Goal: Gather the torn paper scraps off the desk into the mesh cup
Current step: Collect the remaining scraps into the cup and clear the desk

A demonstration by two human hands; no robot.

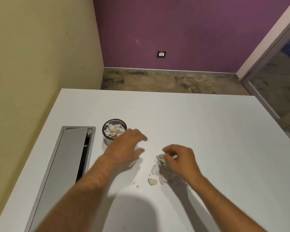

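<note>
White desk (208, 131) filling the lower frame, pushed against a yellowish wall (32, 47) on the left. Beyond the far edge, a strip of mottled floor (166, 81) and a purple wall (182, 27) with a small socket plate (161, 54). At far right, a glass door with a pale frame (271, 52).

Set into the desk on the left, a long grey cable hatch (64, 164), lid tilted, a dark slot showing along its right side.

Two bare forearms reaching in from the bottom edge. Left hand (124, 148) palm down, fingers spread and loose, holding nothing visible, blurred at the fingertips; hovering just right of the cup and overlapping its near rim in view. Right hand (179, 159) curled over the top of the scrap pile, fingers bent and pinched on a bit of white paper; grip partly hidden by the knuckles.

Black mesh cup (105, 131) upright on the desk, just right of the hatch's far end, already filled with crumpled white and cream paper.

Loose paper scraps (155, 169) on the desk under and left of the right hand, well apart from the cup. One cream scrap (152, 181) lying just nearer, and two tiny bits (136, 184) left of it.
</note>
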